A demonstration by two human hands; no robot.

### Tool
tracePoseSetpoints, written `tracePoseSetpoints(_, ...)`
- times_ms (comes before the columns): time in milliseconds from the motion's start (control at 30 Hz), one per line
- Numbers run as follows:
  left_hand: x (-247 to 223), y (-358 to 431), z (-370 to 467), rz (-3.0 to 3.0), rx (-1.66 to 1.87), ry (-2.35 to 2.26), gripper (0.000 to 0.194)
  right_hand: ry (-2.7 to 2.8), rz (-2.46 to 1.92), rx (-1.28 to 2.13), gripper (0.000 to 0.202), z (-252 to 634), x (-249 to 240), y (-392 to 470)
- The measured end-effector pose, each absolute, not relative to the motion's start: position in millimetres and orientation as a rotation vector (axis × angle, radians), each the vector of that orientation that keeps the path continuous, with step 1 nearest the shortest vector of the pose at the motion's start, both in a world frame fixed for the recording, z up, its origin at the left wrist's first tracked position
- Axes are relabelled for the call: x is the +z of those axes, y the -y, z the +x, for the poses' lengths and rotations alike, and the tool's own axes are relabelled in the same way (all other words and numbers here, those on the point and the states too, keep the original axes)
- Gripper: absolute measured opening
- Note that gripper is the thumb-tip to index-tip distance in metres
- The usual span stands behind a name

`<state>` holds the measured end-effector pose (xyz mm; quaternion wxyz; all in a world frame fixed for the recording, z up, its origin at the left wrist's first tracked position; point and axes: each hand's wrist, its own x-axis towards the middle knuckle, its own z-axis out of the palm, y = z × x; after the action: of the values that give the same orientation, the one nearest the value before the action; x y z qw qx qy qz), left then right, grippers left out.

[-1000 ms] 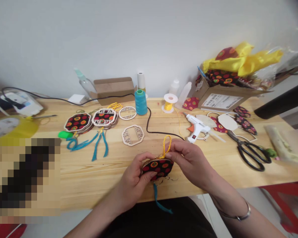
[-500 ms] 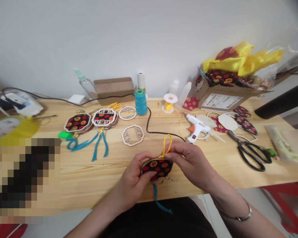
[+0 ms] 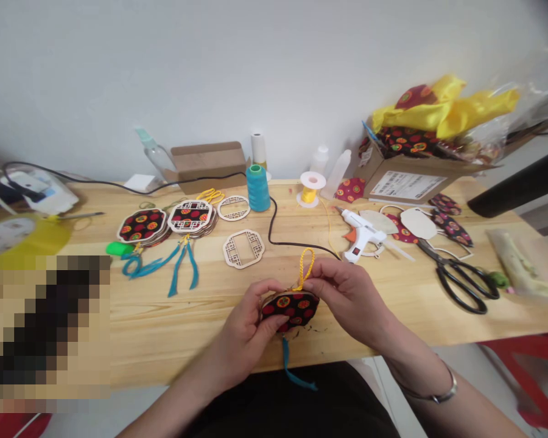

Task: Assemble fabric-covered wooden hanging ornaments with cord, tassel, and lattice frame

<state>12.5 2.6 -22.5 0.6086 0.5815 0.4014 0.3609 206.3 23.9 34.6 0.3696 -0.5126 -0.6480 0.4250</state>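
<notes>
Pale wood table (image 3: 393,304), visible grain, against a plain white wall. Both hands at its near edge, closed on 1 ornament (image 3: 291,306): flat, lobed, padded black fabric printed with red and orange rounds, pale edge showing at its left.

Left hand (image 3: 246,325): fingers clenched around the ornament's left and underside, thumb on the front face. Right hand (image 3: 347,298): fingers pinch the top right edge, at the foot of a twisted yellow cord loop (image 3: 305,266) that stands up just beyond the fingertips. Teal tassel strand (image 3: 292,368) hangs below the fingers, past the table edge.

Beyond the fingers: cut wooden lattice frame (image 3: 243,248), flat, pale. Up and right of the right fingers: white glue gun (image 3: 361,235), black cord trailing from it. Farther right: black-handled scissors (image 3: 461,274). Up and left: finished ornaments (image 3: 167,222) of the same fabric, stacked; count unclear.

Ornament's back hidden by the left palm. Lower left region pixelated, unreadable. Metal bangle (image 3: 438,392) on the right wrist.
</notes>
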Motion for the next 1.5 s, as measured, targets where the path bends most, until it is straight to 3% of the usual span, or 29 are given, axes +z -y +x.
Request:
tracePoseSetpoints(400, -19, -3, 14, 1.314, 0.85, -0.938, 0.03, 1.731, -1.303, 1.085, 0.021, 209, 38, -22)
tracePoseSetpoints(600, -18, -5, 15, 1.295, 0.845, -0.932, 0.029, 1.723, -1.308, 1.211, 0.008, 210, 39, -21)
tracePoseSetpoints(867, -15, -4, 14, 1.293, 0.831, -0.94, 0.037, 1.661, -1.293, 1.147, 0.015, 205, 33, -18)
tracePoseSetpoints(1100, -16, -9, 12, 1.538, 0.829, -0.994, 0.031, 1.755, -1.288, 0.972, 0.019, 203, 28, -17)
tracePoseSetpoints(1500, -13, -4, 8, 1.488, 0.748, -0.957, 0.038, 1.75, -1.314, 1.031, 0.017, 208, 27, -18)
